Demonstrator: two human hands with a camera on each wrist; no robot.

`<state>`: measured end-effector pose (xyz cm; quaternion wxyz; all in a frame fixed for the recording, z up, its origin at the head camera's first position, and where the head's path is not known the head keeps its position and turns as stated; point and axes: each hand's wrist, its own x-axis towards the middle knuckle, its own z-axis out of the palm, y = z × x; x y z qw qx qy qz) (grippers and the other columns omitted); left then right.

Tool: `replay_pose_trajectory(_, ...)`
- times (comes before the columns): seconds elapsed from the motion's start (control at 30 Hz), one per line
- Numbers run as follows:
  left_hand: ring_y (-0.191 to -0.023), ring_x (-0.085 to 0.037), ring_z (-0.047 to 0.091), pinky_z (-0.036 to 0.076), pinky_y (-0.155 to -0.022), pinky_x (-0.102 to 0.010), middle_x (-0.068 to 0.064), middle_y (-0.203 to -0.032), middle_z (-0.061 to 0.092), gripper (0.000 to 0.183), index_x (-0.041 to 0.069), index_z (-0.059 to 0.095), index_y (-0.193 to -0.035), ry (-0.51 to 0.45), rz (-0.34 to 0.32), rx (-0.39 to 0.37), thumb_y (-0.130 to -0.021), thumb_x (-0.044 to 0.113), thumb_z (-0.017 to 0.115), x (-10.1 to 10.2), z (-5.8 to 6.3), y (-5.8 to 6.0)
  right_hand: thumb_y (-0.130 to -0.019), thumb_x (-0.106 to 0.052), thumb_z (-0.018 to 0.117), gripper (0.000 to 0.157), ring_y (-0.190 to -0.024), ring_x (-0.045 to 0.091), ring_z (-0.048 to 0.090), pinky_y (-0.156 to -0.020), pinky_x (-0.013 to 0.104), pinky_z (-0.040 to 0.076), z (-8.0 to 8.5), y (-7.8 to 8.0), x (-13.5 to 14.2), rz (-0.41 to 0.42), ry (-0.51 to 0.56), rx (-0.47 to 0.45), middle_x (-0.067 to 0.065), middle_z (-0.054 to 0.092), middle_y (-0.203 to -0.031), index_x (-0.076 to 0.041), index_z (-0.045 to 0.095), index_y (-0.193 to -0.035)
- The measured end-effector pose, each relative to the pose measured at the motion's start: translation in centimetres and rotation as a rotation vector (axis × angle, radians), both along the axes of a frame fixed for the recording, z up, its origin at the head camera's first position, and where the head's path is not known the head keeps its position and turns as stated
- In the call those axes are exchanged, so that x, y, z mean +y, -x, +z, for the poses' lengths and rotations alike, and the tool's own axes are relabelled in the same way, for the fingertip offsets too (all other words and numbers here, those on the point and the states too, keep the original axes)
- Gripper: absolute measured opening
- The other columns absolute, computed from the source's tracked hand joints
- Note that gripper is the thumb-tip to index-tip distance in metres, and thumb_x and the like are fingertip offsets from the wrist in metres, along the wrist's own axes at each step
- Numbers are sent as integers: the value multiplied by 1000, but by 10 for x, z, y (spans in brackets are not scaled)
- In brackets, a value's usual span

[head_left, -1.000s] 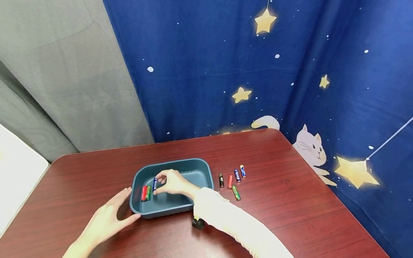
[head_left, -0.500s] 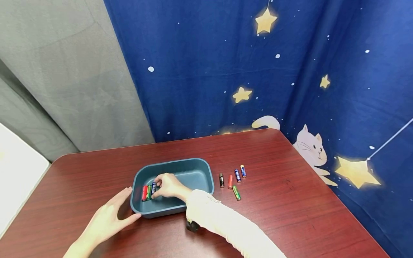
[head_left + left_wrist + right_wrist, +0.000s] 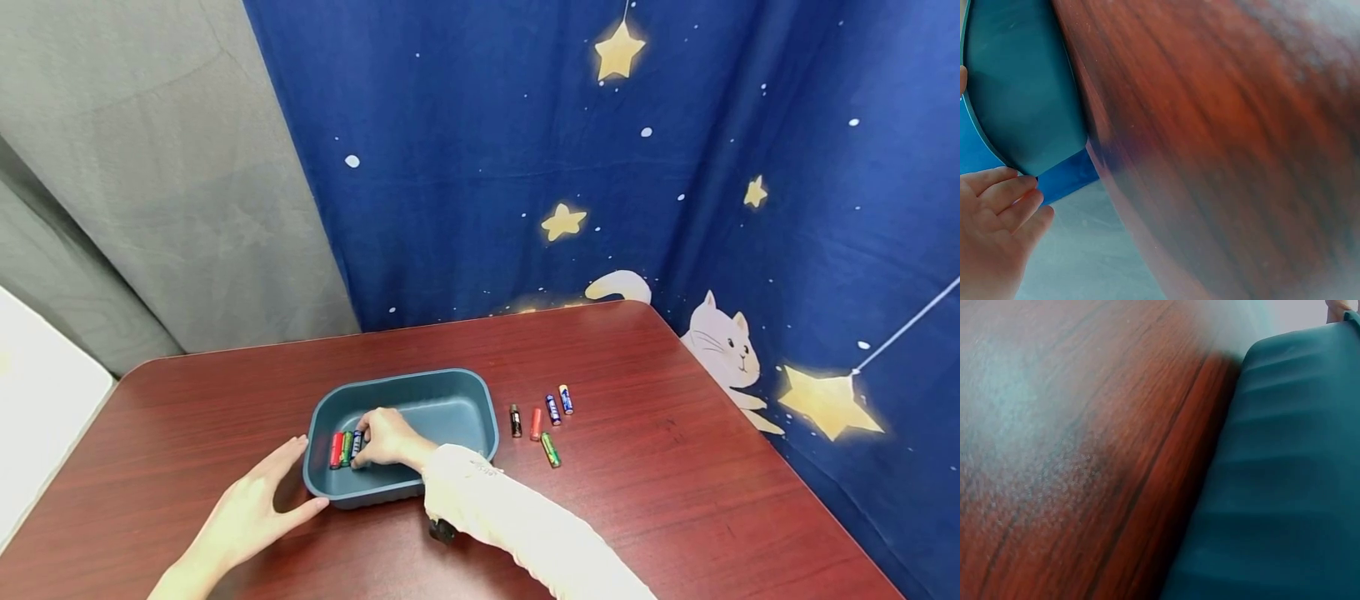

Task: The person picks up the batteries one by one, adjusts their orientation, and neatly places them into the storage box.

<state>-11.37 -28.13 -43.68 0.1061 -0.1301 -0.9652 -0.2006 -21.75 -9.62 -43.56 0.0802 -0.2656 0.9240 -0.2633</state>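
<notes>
A teal tray sits on the red-brown table. Inside it at the left lie a red battery, a green battery and a blue battery, side by side. My right hand reaches into the tray and its fingertips pinch the blue battery down beside the green one. My left hand lies with straight fingers against the tray's left front corner; the left wrist view shows these fingers touching the tray wall. The right wrist view shows only the tray's outer wall and table.
Several loose batteries lie on the table just right of the tray: black, red, two blue and a green one. A blue star-and-cat curtain hangs behind and to the right. A small dark object sits under my right sleeve.
My right hand has lowered the blue battery from above the tray floor down next to the green battery. The left hand has stayed at the tray corner.
</notes>
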Motion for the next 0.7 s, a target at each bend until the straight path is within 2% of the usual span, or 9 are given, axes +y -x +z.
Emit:
replay_pose_trajectory(0.23, -117, -33, 45, 42, -86, -54, -15, -131, 47, 82, 8, 43, -134, -12, -5, -13, -71, 57, 67, 1, 1, 0, -61, -24, 84, 38, -60, 1, 44, -54, 9, 34, -3, 1, -1, 13, -7, 8, -11, 51, -64, -9, 65, -91)
replay_pose_trajectory(0.37, -117, -33, 45, 42, -86, -54, -15, -131, 47, 82, 8, 44, -134, -15, -2, -17, -72, 56, 67, 2, 1, 0, -62, -25, 83, 49, -61, 0, 46, -56, 9, 36, 0, 1, 1, 10, -2, -11, -9, 53, -67, -7, 64, -103)
replay_pose_trajectory(0.47, -117, -33, 46, 42, -86, -54, -15, -131, 47, 81, 9, 44, -133, -15, -7, -2, -71, 55, 68, 2, 0, 0, -64, -24, 82, 55, -61, 1, 47, -57, 10, 38, 4, 1, 4, -6, 32, -49, -9, 54, -68, -5, 61, -111)
replay_pose_trajectory(0.6, -117, -32, 46, 42, -86, -53, -14, -131, 47, 81, 10, 44, -133, -7, -8, 3, -71, 56, 68, 2, -1, 0, -66, -23, 81, 54, -61, 2, 47, -56, 12, 39, 11, 1, 10, -25, 105, -100, -8, 54, -69, -5, 60, -113)
replay_pose_trajectory(0.7, -117, -32, 45, 42, -86, -53, -14, -131, 47, 81, 10, 44, -133, 2, -2, -3, -71, 57, 67, 1, -2, 0, -67, -23, 81, 53, -62, 1, 48, -57, 12, 40, 16, -1, 15, -10, 158, -119, -8, 55, -72, -5, 60, -113)
